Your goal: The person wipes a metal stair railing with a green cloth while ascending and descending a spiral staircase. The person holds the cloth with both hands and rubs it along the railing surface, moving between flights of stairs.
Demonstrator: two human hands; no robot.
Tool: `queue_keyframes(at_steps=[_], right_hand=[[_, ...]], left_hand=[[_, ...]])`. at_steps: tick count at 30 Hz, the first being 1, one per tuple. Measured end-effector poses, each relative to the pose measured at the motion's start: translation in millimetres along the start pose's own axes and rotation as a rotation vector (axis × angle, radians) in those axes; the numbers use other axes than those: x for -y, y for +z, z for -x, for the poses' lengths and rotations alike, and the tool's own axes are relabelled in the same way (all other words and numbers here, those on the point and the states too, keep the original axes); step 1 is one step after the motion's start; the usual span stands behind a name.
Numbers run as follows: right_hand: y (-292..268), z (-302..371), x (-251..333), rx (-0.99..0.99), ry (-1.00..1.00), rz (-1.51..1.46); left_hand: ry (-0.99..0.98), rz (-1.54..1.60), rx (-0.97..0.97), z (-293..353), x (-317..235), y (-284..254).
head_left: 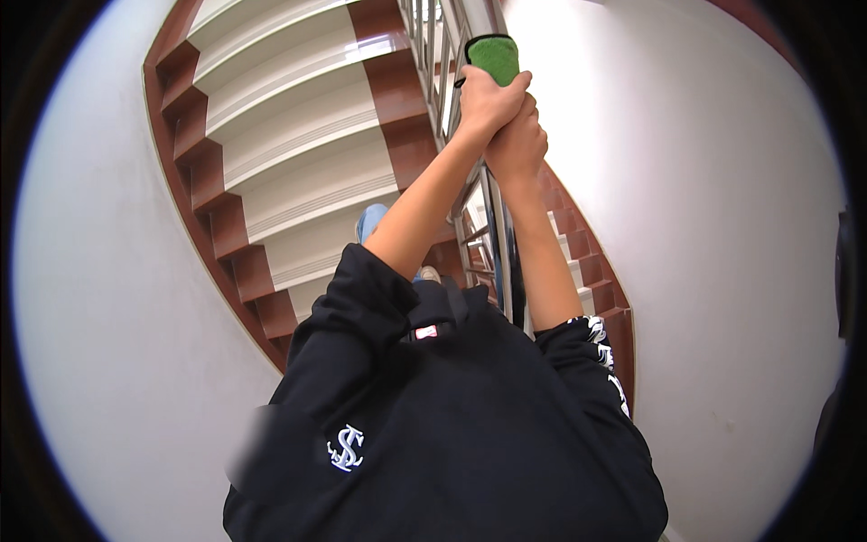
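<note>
A green cloth with a dark edge lies over the metal handrail of a stair railing, far out in front of me. My left hand is closed over the cloth and the rail, and the cloth's far end shows beyond its fingers. Right behind it, touching it, my right hand is wrapped round the rail. Whether cloth also lies under the right hand is hidden. Both arms are stretched forward.
Pale steps with red-brown ends run along the railing's left side. More steps lie lower down on its right. White walls flank both sides. Below my left arm, part of a blue trouser leg and a shoe show.
</note>
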State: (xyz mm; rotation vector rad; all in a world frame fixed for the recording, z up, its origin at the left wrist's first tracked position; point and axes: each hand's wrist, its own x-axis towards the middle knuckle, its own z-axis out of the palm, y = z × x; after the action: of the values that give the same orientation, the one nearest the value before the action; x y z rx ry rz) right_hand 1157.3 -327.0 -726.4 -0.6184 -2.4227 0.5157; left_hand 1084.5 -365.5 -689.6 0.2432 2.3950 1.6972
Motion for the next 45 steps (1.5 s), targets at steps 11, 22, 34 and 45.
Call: queue_keyframes(at_steps=[11,22,34,45], right_hand=[[-19.0,18.1,-40.7,0.307,0.096,-0.159],[-11.3,40.6,-79.5,0.562,0.292,-0.951],[-4.5,42.9,-94.2,0.889,0.167,-1.252],[-13.2,46.1,-95.8,0.721,0.396,-1.104]], left_hand=[[0.241,-0.221,-0.069,43.8,34.1,16.4],[-0.046,-0.110,0.033,95.5,45.8,19.8],[-0.147,0.344,0.197,106.7,59.3,-6.2],[-0.267,0.723,0.409,77.6,85.1,23.4]])
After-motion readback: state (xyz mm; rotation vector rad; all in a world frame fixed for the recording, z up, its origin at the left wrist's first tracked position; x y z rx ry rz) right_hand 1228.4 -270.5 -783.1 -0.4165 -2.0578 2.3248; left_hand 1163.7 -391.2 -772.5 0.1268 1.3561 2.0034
